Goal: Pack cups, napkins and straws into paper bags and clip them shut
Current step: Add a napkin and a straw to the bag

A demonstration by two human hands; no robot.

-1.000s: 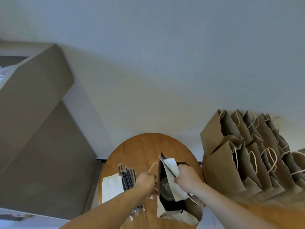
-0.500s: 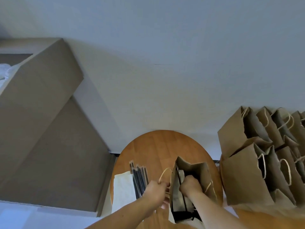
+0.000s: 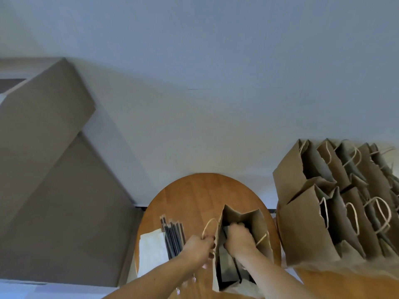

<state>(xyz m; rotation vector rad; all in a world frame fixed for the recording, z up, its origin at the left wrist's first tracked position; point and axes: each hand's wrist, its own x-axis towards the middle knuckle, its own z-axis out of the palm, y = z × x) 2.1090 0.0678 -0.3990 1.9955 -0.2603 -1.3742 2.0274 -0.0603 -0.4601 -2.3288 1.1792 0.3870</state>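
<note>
bag [image 3: 253, 219] on table [image 3: 194, 195] | straws [image 3: 172, 238] left of bag | napkins [image 3: 151, 251] left of straws | bag row [image 3: 306, 229] right of table

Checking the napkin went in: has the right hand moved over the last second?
Yes. The right hand has gone down past the rim of the open paper bag, from above its mouth to inside it.
</note>
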